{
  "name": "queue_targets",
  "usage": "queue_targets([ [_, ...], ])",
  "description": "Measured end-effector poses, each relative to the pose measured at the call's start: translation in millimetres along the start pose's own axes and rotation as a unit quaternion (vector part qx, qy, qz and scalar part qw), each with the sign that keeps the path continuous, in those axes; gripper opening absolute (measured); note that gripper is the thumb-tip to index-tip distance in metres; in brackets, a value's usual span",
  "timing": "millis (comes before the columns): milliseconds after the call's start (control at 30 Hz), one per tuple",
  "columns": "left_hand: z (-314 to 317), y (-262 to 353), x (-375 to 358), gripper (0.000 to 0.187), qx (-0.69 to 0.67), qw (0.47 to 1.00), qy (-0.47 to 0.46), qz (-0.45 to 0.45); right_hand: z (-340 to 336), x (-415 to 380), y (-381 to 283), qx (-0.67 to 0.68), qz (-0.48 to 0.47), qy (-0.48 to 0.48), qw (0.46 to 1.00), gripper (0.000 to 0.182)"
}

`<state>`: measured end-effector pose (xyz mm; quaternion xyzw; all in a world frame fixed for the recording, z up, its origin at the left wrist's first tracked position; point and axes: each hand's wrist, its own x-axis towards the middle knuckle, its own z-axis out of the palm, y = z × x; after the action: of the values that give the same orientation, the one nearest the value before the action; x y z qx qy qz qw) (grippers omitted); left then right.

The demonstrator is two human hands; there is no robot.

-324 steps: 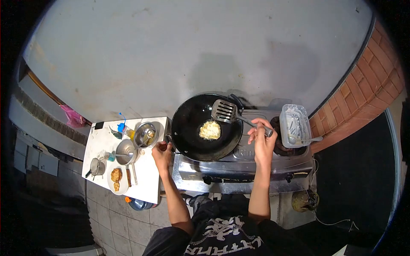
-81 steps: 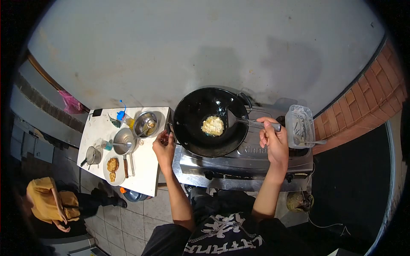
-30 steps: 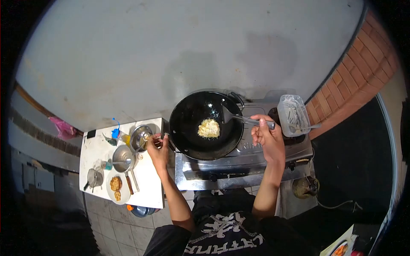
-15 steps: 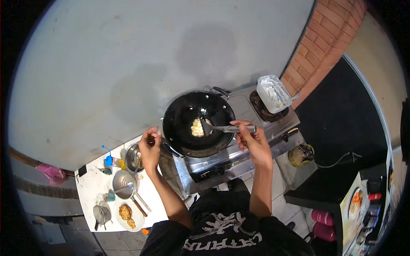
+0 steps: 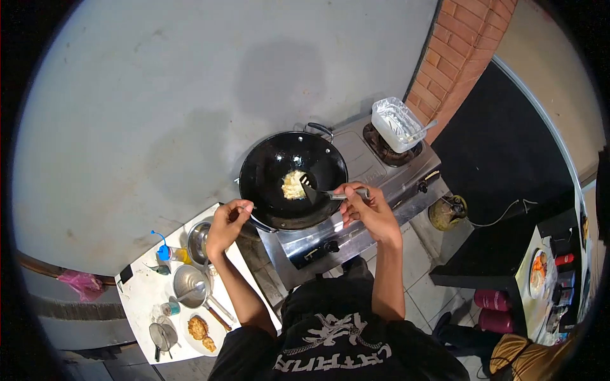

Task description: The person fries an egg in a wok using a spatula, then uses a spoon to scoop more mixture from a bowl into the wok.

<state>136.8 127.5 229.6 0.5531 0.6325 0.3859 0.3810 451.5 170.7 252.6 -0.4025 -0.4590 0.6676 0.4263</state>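
Black wok (image 5: 267, 165), two-handled, set on the left burner of a steel stove (image 5: 362, 166); interior glossy. Contents: one pale yellow piece of food (image 5: 291, 185), lying near the middle of the base.

Spatula (image 5: 309, 192), slotted, metal; blade down in the wok at the right edge of the food, handle reaching out over the rim.

Right hand (image 5: 370, 214): grip closed around the spatula's handle.

Left hand (image 5: 230, 223): thumb and fingertips drawn together beside the wok's rim, near its lower handle; whether this grip holds anything cannot be told.

Clear plastic container (image 5: 395, 126), over the right burner, with a spoon (image 5: 424, 131) leaning out across its edge.

White desk (image 5: 138, 298), left of the stove, carrying: bottle with blue cap (image 5: 168, 253); metal bowl (image 5: 198, 241); saucepan (image 5: 184, 277) holding a utensil; wire sieve (image 5: 162, 336); white plate (image 5: 192, 345) bearing browned fried food (image 5: 197, 326).

Second person, partly seen at lower right: mustard-coloured garment (image 5: 508, 355).
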Motion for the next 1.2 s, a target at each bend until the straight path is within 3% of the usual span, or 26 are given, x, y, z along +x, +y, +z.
queue_targets([
  [233,0.1,-29.8,-13.0,0.03,0.009,0.999,-0.016,-0.042,4.1,5.1,-10.8,-0.096,-0.026,-0.09,0.991,0.023],
  [333,9.4,-18.8,-18.5,0.034,0.021,0.998,-0.011,-0.057,-1.8,20.3,-15.0,-0.193,0.01,-0.117,0.974,0.024],
  [400,14.8,-22.9,-21.1,0.034,0.004,0.997,0.005,-0.072,-6.6,34.5,-7.7,-0.276,-0.067,-0.171,0.943,0.029],
  [600,30.3,-28.8,-25.4,0.03,0.011,0.996,0.077,-0.044,-9.5,38.2,-19.3,-0.286,-0.046,-0.199,0.936,0.025],
  [733,37.7,-21.4,-29.7,0.028,0.009,0.994,0.094,-0.054,-19.2,47.5,-11.9,-0.308,-0.114,-0.206,0.922,0.02],
  [800,40.7,-22.9,-28.4,0.027,0.002,0.994,0.098,-0.055,-18.3,48.7,-18.2,-0.276,-0.021,-0.201,0.94,0.017],
  [967,42.3,-24.9,-29.0,0.024,0.021,0.993,0.11,-0.045,-9.1,39.5,-31.1,-0.305,0.011,-0.141,0.942,0.018],
  [1133,42.5,-22.6,-30.6,0.022,0.021,0.991,0.123,-0.048,-18.7,50.2,-2.7,-0.278,-0.088,-0.11,0.95,0.018],
  [1200,42.2,-19.9,-31.0,0.022,0.034,0.99,0.124,-0.055,-18.1,45.8,-8.0,-0.278,-0.082,-0.088,0.953,0.018],
])
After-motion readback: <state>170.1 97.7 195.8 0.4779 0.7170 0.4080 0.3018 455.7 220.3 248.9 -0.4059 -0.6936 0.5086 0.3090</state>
